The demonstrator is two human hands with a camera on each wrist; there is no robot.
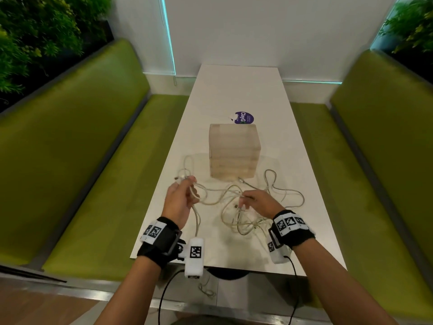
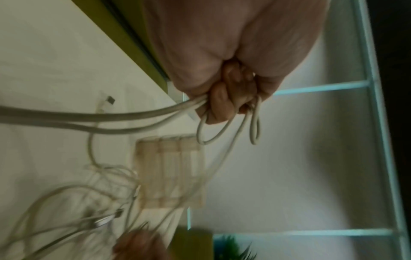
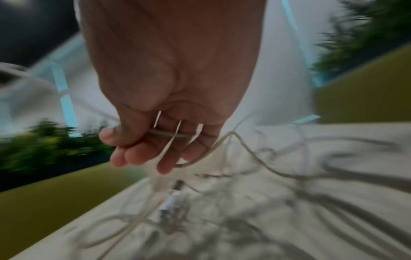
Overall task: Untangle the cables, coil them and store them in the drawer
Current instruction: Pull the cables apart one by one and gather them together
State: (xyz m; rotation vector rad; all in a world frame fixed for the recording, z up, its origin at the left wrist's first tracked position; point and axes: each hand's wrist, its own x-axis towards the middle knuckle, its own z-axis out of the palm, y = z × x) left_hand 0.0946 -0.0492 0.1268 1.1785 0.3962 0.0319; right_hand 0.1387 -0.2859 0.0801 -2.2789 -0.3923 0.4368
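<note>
A tangle of white cables (image 1: 239, 216) lies on the white table (image 1: 304, 184) in front of a small wooden drawer box (image 1: 234, 153). My left hand (image 1: 180, 198) is raised above the table's left side and grips a few loops of cable (image 2: 209, 130), with a plug sticking out past its fingers. My right hand (image 1: 255, 202) hovers over the tangle and pinches one strand (image 3: 169, 134) between thumb and fingers. Loose plugs (image 3: 170, 202) lie below it. The wrist views are blurred.
A purple round sticker (image 1: 244, 117) lies behind the drawer box. Green bench seats (image 1: 98, 184) flank the table on both sides, with plants behind them. One cable loop hangs off the table's near edge (image 1: 207, 290).
</note>
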